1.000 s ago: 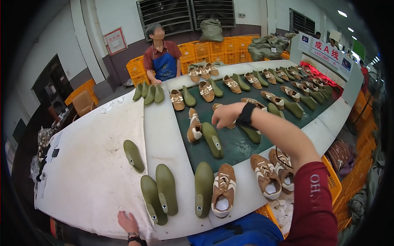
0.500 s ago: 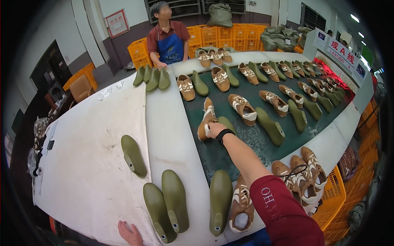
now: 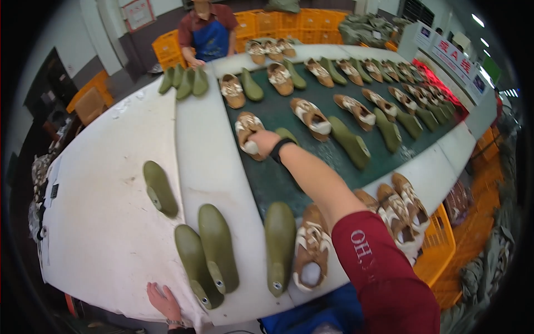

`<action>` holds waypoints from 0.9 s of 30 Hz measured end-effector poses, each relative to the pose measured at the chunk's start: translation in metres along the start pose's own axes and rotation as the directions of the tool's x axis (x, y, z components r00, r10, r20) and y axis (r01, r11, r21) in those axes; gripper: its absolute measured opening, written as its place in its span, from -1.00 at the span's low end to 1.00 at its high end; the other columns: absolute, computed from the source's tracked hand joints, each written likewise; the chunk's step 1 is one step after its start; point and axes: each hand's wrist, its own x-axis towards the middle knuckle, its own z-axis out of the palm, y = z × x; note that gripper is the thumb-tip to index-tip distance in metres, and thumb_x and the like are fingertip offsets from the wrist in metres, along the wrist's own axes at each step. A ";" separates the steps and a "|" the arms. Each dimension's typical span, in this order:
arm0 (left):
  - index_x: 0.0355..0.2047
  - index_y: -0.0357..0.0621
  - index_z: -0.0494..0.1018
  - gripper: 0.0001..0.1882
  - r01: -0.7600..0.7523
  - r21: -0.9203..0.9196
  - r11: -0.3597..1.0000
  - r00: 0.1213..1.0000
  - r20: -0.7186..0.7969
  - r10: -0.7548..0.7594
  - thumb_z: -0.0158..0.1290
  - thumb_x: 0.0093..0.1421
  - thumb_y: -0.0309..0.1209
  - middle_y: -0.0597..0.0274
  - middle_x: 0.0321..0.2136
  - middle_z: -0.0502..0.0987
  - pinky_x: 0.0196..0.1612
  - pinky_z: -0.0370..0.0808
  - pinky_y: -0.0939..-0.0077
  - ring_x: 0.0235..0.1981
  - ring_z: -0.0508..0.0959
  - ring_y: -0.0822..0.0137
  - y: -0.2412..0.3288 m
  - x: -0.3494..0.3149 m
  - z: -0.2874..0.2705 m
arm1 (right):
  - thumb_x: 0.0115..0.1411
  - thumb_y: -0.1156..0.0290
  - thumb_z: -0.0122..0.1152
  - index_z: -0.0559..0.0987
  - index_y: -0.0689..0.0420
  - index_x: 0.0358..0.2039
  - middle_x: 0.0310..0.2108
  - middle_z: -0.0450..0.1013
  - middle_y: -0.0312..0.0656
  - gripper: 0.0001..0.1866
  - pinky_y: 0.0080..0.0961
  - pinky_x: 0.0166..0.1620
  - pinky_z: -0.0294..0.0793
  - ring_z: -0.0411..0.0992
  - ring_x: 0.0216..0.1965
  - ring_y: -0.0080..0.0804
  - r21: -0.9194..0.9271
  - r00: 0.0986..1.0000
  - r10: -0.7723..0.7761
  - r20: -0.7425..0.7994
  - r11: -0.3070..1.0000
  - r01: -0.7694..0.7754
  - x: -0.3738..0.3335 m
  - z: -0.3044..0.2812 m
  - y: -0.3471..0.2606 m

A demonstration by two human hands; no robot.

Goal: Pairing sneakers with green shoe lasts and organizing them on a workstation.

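Reaching far across the green conveyor belt (image 3: 289, 186), my right hand (image 3: 263, 141) grips a brown sneaker (image 3: 248, 127) with white stripes by its heel end. The sneaker sits near the belt's left edge, its toe pointing away from me. Just right of my wrist, a green shoe last (image 3: 286, 134) is partly covered by my arm. My left hand (image 3: 164, 302) rests at the table's near edge on the white cloth (image 3: 105, 195), its fingers apart and holding nothing. Close to it stand two green shoe lasts (image 3: 218, 245), with another last (image 3: 280, 247) beside a brown sneaker (image 3: 310, 250).
Rows of sneakers and lasts cover the belt toward the far right. A single last (image 3: 159, 189) lies on the cloth. Several sneakers (image 3: 401, 214) stand right of my arm, above an orange crate (image 3: 436, 245). Across the table, a person in a blue apron (image 3: 210, 42) stands beside several lasts (image 3: 184, 81).
The sneaker in my right hand has turned from leaning on its side to sitting more upright, sole down. My left hand has come further into view. The whole view has shifted.
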 end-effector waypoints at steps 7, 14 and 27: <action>-0.07 -0.41 0.29 -0.61 -0.026 -0.020 0.999 0.999 -0.032 0.025 -0.06 0.16 -0.36 -0.16 -0.02 0.33 0.13 0.17 0.21 0.06 0.27 -0.06 -0.019 0.005 0.009 | -0.04 0.32 0.14 0.52 0.12 -0.14 -0.20 0.49 -0.08 -0.61 -0.35 -0.10 0.42 0.45 -0.17 -0.15 0.098 0.979 -0.037 0.199 0.995 0.017 -0.069 -0.101 0.002; -0.07 -0.41 0.29 -0.59 -0.036 0.037 0.999 0.999 -0.005 0.036 -0.10 0.20 -0.31 -0.12 -0.03 0.34 0.10 0.21 0.22 0.04 0.30 -0.02 -0.032 0.009 0.015 | 0.21 0.29 -0.02 0.42 0.15 -0.05 -0.28 0.49 -0.23 -0.67 -0.66 -0.31 0.46 0.48 -0.36 -0.54 0.844 0.986 0.157 0.055 0.520 -0.130 -0.188 -0.214 0.006; 0.05 -0.36 0.24 -0.58 -0.096 -0.424 0.900 0.995 -0.045 0.085 -0.08 0.17 -0.48 -0.07 0.05 0.31 0.14 0.18 0.35 0.09 0.30 0.13 0.056 0.030 -0.055 | 0.20 0.37 0.02 0.44 0.13 -0.23 -0.39 0.44 -0.27 -0.84 -0.57 -0.30 0.45 0.39 -0.45 -0.56 0.959 0.856 0.485 -0.181 -0.108 0.264 -0.227 -0.225 0.024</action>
